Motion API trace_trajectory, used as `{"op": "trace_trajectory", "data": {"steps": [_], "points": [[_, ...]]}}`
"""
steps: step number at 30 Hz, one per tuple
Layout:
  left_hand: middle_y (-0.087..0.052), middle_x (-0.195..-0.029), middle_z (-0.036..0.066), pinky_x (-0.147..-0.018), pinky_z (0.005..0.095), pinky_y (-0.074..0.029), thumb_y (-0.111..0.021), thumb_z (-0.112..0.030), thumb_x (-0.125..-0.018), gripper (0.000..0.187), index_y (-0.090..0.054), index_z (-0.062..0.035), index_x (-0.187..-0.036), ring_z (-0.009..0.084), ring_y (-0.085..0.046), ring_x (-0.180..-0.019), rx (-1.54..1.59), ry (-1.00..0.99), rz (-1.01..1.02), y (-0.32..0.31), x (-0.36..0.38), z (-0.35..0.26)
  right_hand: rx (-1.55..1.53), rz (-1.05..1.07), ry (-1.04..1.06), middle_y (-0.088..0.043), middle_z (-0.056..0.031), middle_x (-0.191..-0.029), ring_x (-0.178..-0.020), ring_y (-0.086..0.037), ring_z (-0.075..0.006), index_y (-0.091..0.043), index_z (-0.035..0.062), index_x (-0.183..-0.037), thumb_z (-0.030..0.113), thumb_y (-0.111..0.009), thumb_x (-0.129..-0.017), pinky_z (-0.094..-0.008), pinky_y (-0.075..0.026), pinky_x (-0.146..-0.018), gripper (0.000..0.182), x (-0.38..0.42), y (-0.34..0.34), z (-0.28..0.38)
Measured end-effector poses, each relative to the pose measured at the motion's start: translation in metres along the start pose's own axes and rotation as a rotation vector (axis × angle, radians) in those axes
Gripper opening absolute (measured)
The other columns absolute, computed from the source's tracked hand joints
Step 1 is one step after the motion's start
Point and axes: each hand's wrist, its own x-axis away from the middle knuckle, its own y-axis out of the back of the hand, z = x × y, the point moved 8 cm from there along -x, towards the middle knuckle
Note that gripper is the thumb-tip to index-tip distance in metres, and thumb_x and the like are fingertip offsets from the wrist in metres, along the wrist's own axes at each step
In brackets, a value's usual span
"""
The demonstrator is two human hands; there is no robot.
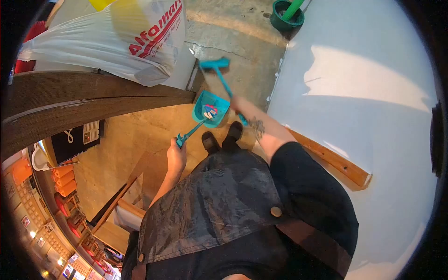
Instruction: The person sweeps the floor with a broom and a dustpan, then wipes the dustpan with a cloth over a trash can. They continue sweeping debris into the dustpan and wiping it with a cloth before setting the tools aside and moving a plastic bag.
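My left hand (176,156) grips the long handle of a teal dustpan (211,108), which hangs just above the concrete floor (233,51) with bits of rubbish in its tray. My right hand (236,103) holds the handle of a teal broom (215,65), whose head rests on the floor beyond the dustpan. My black shoes (221,139) stand just behind the dustpan. A dark apron covers my front.
A white plastic shopping bag (116,39) with red lettering sits on a dark wooden counter (93,100) at the left. A white wall (364,93) runs along the right, with a wooden strip (333,158) at its base. A green bucket (287,16) stands far ahead.
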Motion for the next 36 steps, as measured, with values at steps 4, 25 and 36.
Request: {"op": "trace_trajectory", "data": {"steps": [4, 25, 36], "points": [[-0.054, -0.073, 0.024, -0.058, 0.0427, -0.041, -0.053, -0.016, -0.076, 0.025, -0.044, 0.0008, -0.093, 0.0391, -0.053, -0.071, 0.049, -0.006, -0.013, -0.003, -0.024, -0.012, 0.833, 0.614, -0.273, -0.06, -0.0124, -0.062, -0.05, -0.057, -0.0213, -0.059, -0.0024, -0.077, 0.013, -0.046, -0.07, -0.0359, -0.045, -0.052, 0.021, 0.043, -0.018, 0.103], [-0.054, -0.069, 0.019, -0.056, 0.0401, -0.039, -0.052, -0.021, -0.076, 0.027, -0.047, -0.0006, -0.093, 0.0353, -0.054, -0.067, 0.14, -0.285, 0.019, 0.012, -0.12, -0.199, -0.605, -0.78, -0.608, -0.051, -0.0094, -0.049, -0.039, -0.049, -0.0165, -0.051, -0.0051, -0.07, 0.008, -0.056, -0.066, -0.0302, -0.039, -0.038, 0.014, 0.051, 0.254, 0.103], [-0.055, -0.073, 0.022, -0.062, 0.0422, -0.04, -0.055, -0.018, -0.072, 0.026, -0.047, 0.0002, -0.089, 0.0375, -0.053, -0.074, 0.277, -0.371, -0.212, 0.016, -0.291, -0.395, -0.958, -0.812, -0.688, -0.049, -0.0077, -0.054, -0.045, -0.049, -0.016, -0.051, -0.0001, -0.072, 0.008, -0.054, -0.069, -0.0299, -0.037, -0.037, 0.009, 0.015, 0.39, 0.065]]}}
